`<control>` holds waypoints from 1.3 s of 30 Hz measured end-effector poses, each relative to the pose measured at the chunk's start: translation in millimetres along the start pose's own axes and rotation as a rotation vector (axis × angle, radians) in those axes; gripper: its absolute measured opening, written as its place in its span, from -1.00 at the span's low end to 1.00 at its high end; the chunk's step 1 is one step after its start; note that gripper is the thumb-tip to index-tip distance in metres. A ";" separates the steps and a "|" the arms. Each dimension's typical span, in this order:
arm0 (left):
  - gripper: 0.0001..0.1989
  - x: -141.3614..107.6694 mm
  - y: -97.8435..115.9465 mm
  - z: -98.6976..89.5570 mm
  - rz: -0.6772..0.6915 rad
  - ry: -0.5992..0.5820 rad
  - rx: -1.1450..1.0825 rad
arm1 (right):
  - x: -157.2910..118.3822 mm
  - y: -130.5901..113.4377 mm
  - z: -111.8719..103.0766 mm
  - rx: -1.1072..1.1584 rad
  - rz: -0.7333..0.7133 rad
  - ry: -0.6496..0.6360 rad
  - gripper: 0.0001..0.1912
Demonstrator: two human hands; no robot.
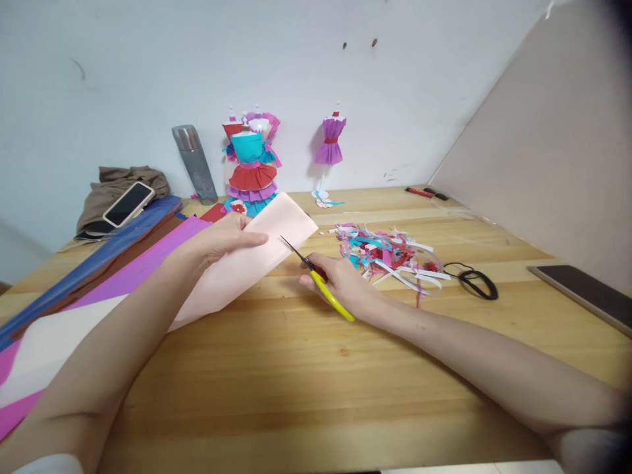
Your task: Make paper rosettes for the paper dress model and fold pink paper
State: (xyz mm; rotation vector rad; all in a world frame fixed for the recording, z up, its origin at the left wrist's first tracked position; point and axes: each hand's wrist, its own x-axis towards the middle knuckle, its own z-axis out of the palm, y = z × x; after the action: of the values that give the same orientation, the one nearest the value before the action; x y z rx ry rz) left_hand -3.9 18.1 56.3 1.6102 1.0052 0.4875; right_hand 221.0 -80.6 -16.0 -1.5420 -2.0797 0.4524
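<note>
My left hand [232, 238] grips a long sheet of pale pink paper [217, 283], its thumb flat on top and its other fingers behind. The sheet's far end is tilted up above the table. In my right hand [336, 280] is a pair of scissors [328, 295] with yellow handles and dark, narrow blades. Their tip lies just in front of or against the paper, to the right of my left thumb; I cannot tell whether it touches. The fingers inside the handles are partly hidden.
Colourful paper scraps [385, 253] lie right of the scissors, beside a black hair tie [478, 283]. Small dress forms in paper dresses [251, 174] stand behind. At left are stacked coloured sheets [143, 266], a phone [129, 204] and a grey flask [195, 164]; a dark tablet-like device [587, 289] is right.
</note>
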 end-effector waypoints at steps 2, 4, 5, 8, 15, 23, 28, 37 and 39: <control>-0.73 -0.5 0.7 0.0 -0.004 -0.002 -0.010 | 0.0 0.0 0.3 -0.018 0.015 -0.002 -0.59; -0.72 -0.8 0.7 -0.5 -0.014 -0.017 -0.025 | 0.1 0.1 0.7 -0.027 0.026 -0.004 -0.61; -0.70 -0.7 0.4 -1.0 -0.020 -0.024 -0.032 | 0.1 0.2 0.9 -0.026 0.029 -0.005 -0.62; -0.67 0.6 -1.9 -2.8 -0.027 -0.035 -0.042 | -0.1 0.7 1.4 -0.015 0.032 -0.009 -0.64; -0.57 1.8 -2.4 -0.5 0.025 0.030 -0.103 | -0.8 0.7 1.0 -0.008 0.041 -0.016 -0.64; -0.55 -0.8 1.2 2.3 0.033 0.069 -0.069 | -1.9 -4.5 -1.0 -0.010 0.059 -0.047 -0.70; -0.55 -0.7 0.0 2.0 0.025 0.051 -0.091 | -3.1 -9.5 -3.9 -0.052 0.083 -0.076 -0.72; -0.61 -0.7 -2.0 1.7 -0.029 0.041 -0.191 | -3.3 -8.1 -3.0 -0.085 0.059 -0.067 -0.75; -0.63 -1.1 -1.5 1.8 -0.034 0.038 -0.195 | -3.3 -7.5 -2.9 -0.098 0.052 -0.062 -0.76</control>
State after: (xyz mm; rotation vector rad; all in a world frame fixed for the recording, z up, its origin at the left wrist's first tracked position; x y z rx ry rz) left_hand -3.7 16.2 54.5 1.4122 0.9810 0.5771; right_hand 217.6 -86.1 -10.2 -1.6616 -2.1413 0.4274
